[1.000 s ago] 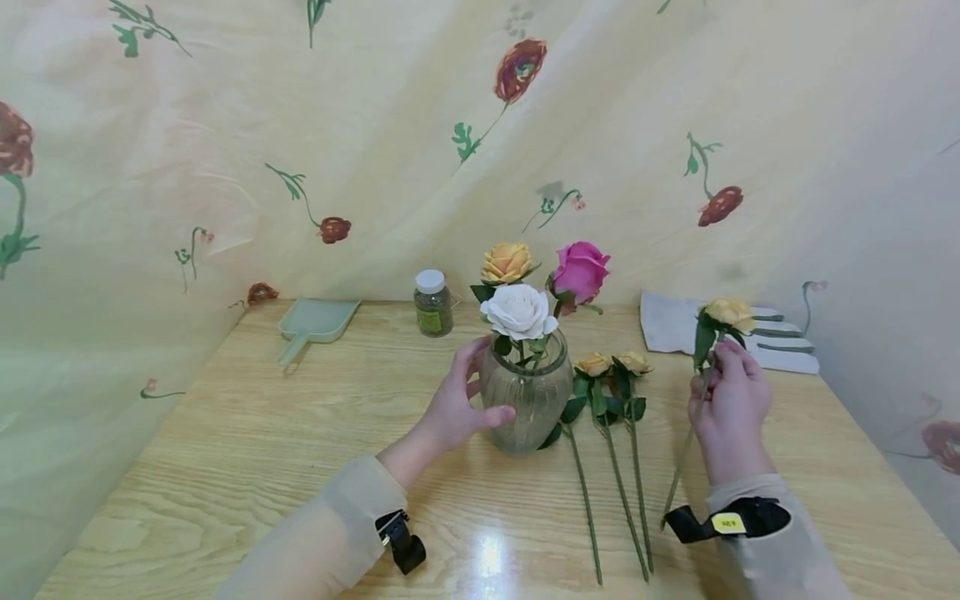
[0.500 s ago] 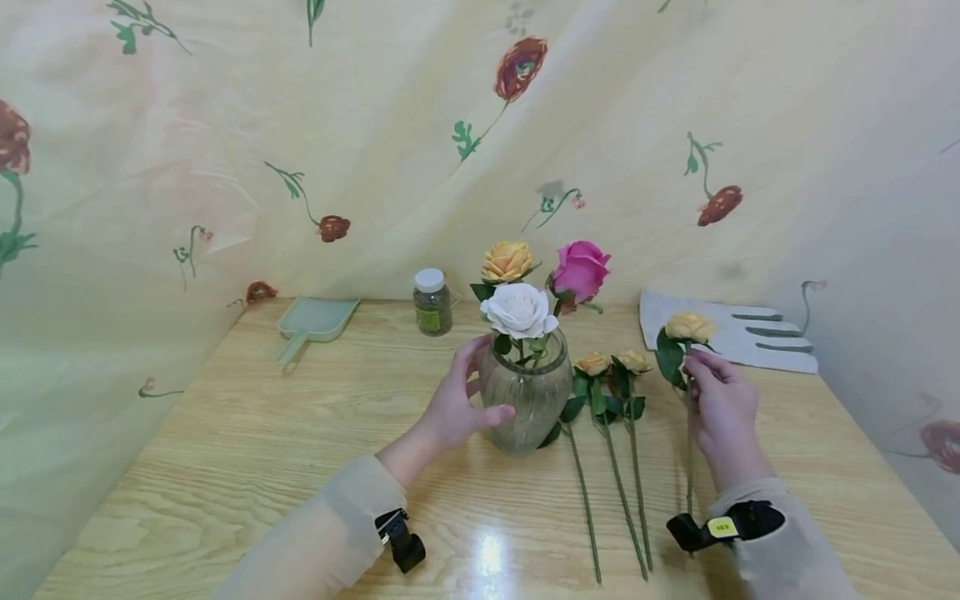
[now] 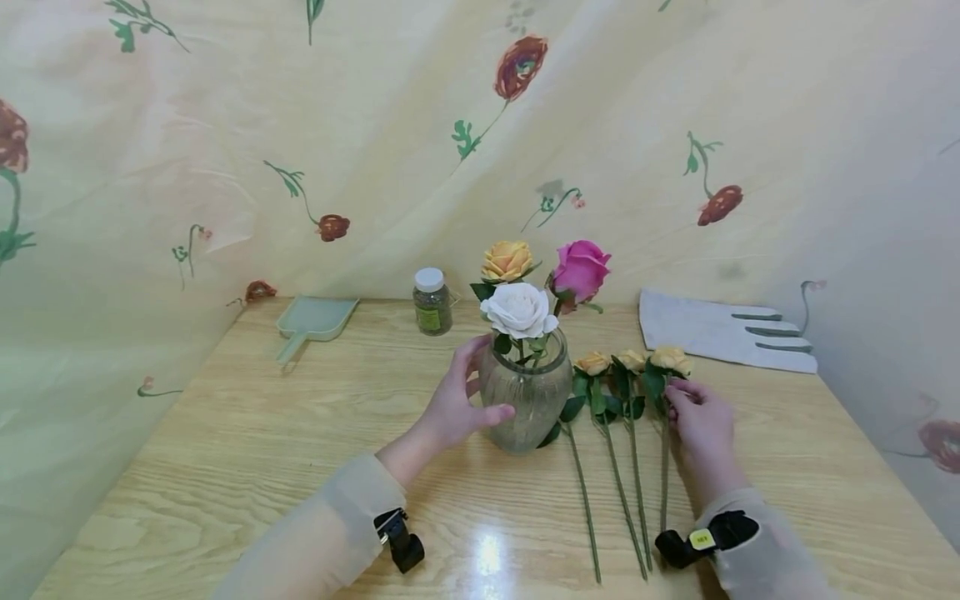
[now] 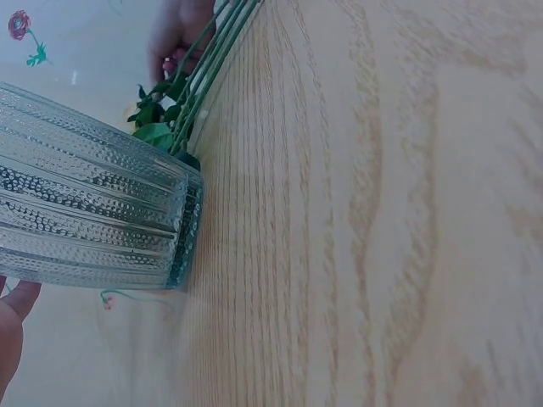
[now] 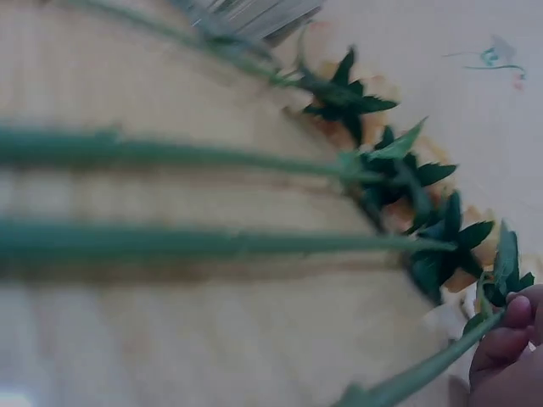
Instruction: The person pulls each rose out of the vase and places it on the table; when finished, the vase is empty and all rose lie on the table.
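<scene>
My left hand (image 3: 453,412) holds the ribbed clear glass vase (image 3: 536,412), thumb in front and fingers around its left side. In the vase stand a white rose (image 3: 519,310), a magenta rose (image 3: 582,271) and an orange-yellow rose (image 3: 507,261). At the right, my right hand (image 3: 705,425) pinches a yellow rose (image 3: 670,360) by its stem just below the bloom. That rose lies close beside several other yellow roses (image 3: 633,450), whose stems point toward me on the wooden table. The right wrist view shows the held stem (image 5: 441,360) between thumb and finger.
A small green dustpan (image 3: 318,318) lies at the back left. A jar (image 3: 432,312) with a white lid stands behind the vase, to its left. Flat at the back right is a white glove (image 3: 697,327). Floral cloth (image 3: 375,125) hangs behind the table (image 3: 262,433).
My right hand has carried its yellow rose left and toward me, from over the white glove down beside the other yellow roses. My left hand and the vase have stayed put.
</scene>
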The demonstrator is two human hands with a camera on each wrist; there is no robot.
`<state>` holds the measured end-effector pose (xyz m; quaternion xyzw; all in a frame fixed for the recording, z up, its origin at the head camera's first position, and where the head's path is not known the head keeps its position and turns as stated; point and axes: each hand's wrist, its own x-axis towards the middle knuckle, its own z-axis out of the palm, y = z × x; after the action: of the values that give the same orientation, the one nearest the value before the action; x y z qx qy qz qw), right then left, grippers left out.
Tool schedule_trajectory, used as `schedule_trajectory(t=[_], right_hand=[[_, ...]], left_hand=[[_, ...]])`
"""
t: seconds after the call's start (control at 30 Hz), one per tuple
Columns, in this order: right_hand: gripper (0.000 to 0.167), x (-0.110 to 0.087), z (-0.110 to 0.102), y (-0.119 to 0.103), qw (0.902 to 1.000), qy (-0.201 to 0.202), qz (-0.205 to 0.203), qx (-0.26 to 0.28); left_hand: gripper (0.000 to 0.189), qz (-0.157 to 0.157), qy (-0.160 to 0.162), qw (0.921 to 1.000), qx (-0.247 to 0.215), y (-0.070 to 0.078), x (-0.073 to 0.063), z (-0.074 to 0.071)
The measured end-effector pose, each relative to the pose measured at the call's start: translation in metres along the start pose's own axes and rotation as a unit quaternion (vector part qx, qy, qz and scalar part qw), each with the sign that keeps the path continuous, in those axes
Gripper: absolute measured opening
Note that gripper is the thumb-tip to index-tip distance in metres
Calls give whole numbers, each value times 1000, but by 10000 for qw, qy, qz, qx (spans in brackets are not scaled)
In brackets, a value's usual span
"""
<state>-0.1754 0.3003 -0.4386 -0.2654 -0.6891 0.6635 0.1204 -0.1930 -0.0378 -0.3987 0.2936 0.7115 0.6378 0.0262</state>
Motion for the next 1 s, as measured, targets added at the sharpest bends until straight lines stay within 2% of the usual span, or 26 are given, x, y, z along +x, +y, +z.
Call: schedule_trajectory(t=[0.07,0.17,0.37,0.6,0.7,0.83,1.0], right_hand=[[34,0,1,3,9971,-22,-190,-730],[36,-1,1,6,9871,-91,-438,-1538],[33,-3,2,6,9766,-308,-513,-2065],[36,-5,-1,4,9774,-235,-506,-2040],[38,-7,-3,2,9789,-72,-478,-1983],[38,-9,-4,-5,9785,158,-637,-1953],[38,-19,1,-22,9921,-31,-747,-1009]], left_hand=[[88,26,9,10000,-13,0,0,0],[89,66,11,10000,-9,0,0,0],[90,72,6,10000,10,0,0,-1],[89,19,2,10000,89,3,1,0],[88,76,7,10000,53,4,2,0],[87,178,-29,9998,-65,3,3,0],[86,282,-122,9994,-166,1,3,0]])
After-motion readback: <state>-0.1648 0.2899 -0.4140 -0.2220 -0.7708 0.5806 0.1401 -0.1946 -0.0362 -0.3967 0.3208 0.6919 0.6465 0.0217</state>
